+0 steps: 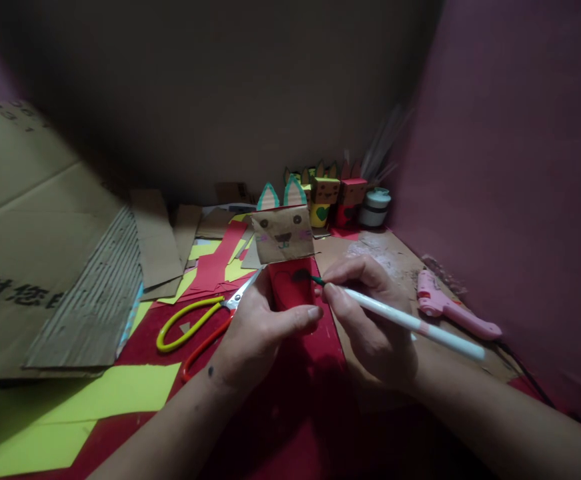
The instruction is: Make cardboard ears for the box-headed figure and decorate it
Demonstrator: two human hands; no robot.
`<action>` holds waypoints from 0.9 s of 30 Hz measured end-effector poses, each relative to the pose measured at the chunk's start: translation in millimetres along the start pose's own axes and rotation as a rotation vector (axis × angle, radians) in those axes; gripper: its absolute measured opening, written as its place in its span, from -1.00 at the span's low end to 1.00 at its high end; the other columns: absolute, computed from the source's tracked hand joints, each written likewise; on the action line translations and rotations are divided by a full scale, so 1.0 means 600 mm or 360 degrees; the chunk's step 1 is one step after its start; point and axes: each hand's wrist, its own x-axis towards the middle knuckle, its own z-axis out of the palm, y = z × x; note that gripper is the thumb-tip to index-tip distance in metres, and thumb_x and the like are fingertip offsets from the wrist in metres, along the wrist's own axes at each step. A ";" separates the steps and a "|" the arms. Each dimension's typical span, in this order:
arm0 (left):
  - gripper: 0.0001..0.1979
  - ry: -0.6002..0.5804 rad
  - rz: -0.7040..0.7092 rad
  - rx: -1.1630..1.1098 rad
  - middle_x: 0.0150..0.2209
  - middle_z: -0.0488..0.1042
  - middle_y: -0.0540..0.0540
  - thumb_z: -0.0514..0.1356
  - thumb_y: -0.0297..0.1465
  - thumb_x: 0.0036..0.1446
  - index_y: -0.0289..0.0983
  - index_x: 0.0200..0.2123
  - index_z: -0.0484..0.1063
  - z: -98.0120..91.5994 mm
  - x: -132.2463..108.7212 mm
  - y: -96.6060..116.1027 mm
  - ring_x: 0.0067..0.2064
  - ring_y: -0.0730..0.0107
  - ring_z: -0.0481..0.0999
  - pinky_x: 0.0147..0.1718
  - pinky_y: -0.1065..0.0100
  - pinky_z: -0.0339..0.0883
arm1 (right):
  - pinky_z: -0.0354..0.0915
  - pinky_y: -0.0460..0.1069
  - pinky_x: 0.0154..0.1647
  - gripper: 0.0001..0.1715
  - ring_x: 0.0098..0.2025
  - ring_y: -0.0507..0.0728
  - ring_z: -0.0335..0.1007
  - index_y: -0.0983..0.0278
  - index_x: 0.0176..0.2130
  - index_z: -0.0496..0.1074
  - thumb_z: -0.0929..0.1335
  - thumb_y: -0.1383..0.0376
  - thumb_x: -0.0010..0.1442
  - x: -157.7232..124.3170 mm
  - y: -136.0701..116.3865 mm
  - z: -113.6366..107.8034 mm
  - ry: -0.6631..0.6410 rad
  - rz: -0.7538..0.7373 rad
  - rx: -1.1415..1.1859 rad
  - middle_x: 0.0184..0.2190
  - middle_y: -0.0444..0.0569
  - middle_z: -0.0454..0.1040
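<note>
A cardboard bunny figure (283,235) with a drawn face, green-edged ears and a red paper body stands upright in my left hand (265,327). The thumb of that hand wraps across the lower front of the red body (283,287). A heart outline is drawn there, its right part filled dark. My right hand (370,313) pinches a white marker (410,321), whose dark green tip touches the dark patch or nearly so. Beside my left wrist lie scissors (190,325) with one yellow and one red handle, partly hidden by the hand.
Several similar cardboard figures (326,193) stand at the back, next to a small pale container (375,207). A pink glue gun (453,308) lies at the right by the wall. Cardboard (30,267), yellow paper (115,393) and red paper strips (220,260) cover the left.
</note>
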 end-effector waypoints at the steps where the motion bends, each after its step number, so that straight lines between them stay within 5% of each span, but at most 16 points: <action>1: -0.55 0.0000 0.0003 -0.0001 -0.15 0.62 -0.13 0.46 -0.53 -0.15 -0.28 -0.11 0.55 0.000 0.000 0.001 -0.16 0.16 0.58 -0.16 0.23 0.45 | 0.20 0.03 -0.37 -0.87 -0.40 0.07 0.31 0.16 -0.27 0.41 0.37 0.41 0.29 0.000 0.000 0.000 -0.0008 0.0005 -0.0006 -0.44 -0.19 0.37; 27: -0.53 -0.0018 -0.0023 -0.0008 -0.15 0.62 -0.12 0.45 -0.54 -0.14 -0.27 -0.08 0.54 -0.004 0.000 -0.005 -0.11 0.14 0.58 -0.07 0.19 0.44 | 0.18 0.04 -0.37 -0.87 -0.40 0.07 0.29 0.17 -0.28 0.40 0.36 0.41 0.28 0.000 -0.001 -0.003 -0.0051 0.0032 0.0047 -0.44 -0.19 0.37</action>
